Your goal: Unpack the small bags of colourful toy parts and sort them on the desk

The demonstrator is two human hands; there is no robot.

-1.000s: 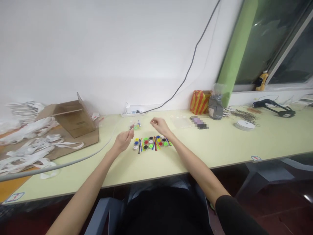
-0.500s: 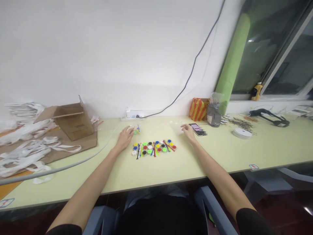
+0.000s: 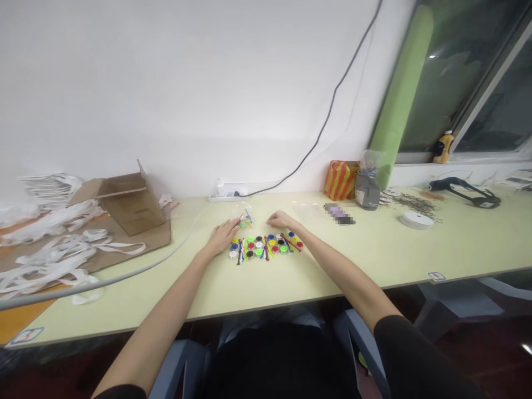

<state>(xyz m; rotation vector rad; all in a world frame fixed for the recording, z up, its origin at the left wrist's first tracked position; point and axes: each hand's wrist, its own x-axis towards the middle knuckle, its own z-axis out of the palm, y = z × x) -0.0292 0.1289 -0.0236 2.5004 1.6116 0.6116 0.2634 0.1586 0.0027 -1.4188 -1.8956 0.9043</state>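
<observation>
A set of small paint pots with coloured lids and thin coloured brushes [image 3: 266, 245] lies on the pale yellow-green table [image 3: 374, 260]. My left hand [image 3: 223, 235] lies flat on the table just left of the pots, fingers stretched towards a small green and blue piece [image 3: 245, 221]. My right hand [image 3: 281, 221] rests at the pots' far right edge with its fingers curled down; whether it holds anything is too small to see. A clear plastic bag [image 3: 307, 209] lies beyond it.
A phone [image 3: 339, 214] lies right of the bag, near a striped orange bag [image 3: 339, 180] and a grey pouch [image 3: 366, 188]. A cardboard box [image 3: 124, 202] and white straps [image 3: 54, 260] fill the left. A power strip [image 3: 228, 191] sits by the wall, a white tape roll [image 3: 416, 219] at right.
My right hand has come back from beside the phone to the far edge of the paint pots. My left hand has stayed flat by the pots.
</observation>
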